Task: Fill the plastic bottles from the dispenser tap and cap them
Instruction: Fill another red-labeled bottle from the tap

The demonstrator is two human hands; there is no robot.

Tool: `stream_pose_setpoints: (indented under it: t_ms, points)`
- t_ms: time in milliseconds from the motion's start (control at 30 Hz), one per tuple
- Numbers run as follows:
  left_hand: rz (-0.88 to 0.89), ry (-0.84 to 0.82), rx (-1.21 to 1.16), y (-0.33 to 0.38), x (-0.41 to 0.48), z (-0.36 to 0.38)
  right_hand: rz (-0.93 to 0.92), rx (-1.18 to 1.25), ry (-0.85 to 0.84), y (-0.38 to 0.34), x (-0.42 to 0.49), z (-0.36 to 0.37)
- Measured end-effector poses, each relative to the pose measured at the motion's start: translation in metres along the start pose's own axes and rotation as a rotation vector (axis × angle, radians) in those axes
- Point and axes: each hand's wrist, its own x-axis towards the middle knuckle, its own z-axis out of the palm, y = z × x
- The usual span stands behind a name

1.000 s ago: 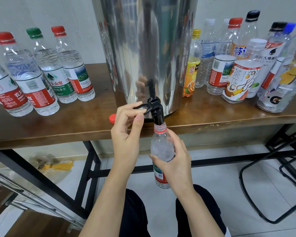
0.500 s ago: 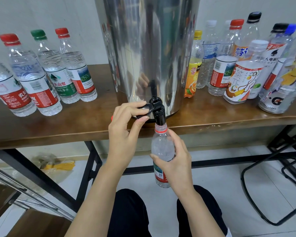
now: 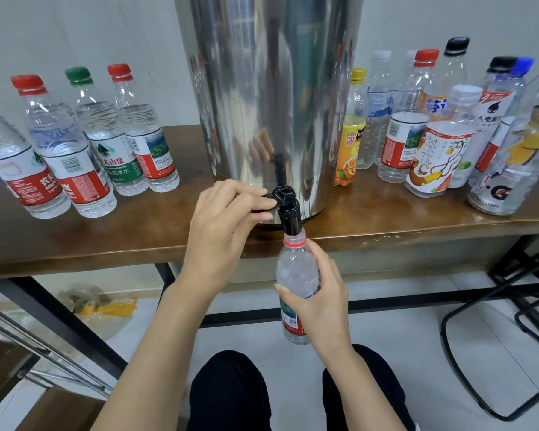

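Observation:
A tall steel dispenser (image 3: 271,98) stands on the brown table (image 3: 91,234), its black tap (image 3: 288,209) jutting over the front edge. My left hand (image 3: 221,225) pinches the tap's black lever between thumb and fingers. My right hand (image 3: 321,293) grips a clear uncapped bottle (image 3: 296,272) with a red neck ring and red label, held upright with its mouth right under the spout. The bottle's upper part looks cloudy. My left hand hides the loose red cap seen earlier on the table.
Several capped, filled bottles (image 3: 84,144) stand at the table's left. Several mixed bottles (image 3: 439,141) crowd the right side. Black chair legs (image 3: 492,309) stand on the floor at right, a plastic bag (image 3: 100,303) lies under the table, and my dark trouser knees (image 3: 231,390) are below.
The view has shifted slightly. My left hand has slid a little along the lever and now covers the red cap. The bottle stays under the spout.

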Motion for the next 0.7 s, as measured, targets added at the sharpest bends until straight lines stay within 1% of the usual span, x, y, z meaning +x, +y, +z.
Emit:
stream_pose_setpoints:
  t_ms: [67,167,400,467,533,600,667,700]
  points:
    - [0.029,-0.047,0.058,0.004,0.017,-0.003,0.000,0.000,0.000,0.000,0.000,0.000]
    - [-0.011,-0.097,0.123,0.013,0.042,0.005,0.004,0.005,0.005,0.000,0.000,0.001]
    - [-0.099,-0.075,0.070,0.015,0.036,0.011,-0.005,0.026,-0.008,-0.001,0.000,0.001]
    - [-0.147,-0.065,0.031,0.013,0.034,0.008,-0.007,0.030,-0.011,-0.002,0.001,0.001]
    - [-0.232,-0.016,-0.021,0.006,0.030,0.003,-0.008,0.029,-0.009,-0.002,0.000,0.001]
    - [-0.352,0.069,-0.058,-0.006,0.025,-0.006,-0.006,0.028,-0.004,-0.002,0.000,0.001]
    - [-0.511,0.117,-0.023,-0.023,0.019,-0.015,0.005,0.028,-0.013,-0.001,0.000,0.001]
    - [-0.597,0.105,0.015,-0.033,0.015,-0.020,0.009,0.026,-0.017,-0.001,0.000,0.001]
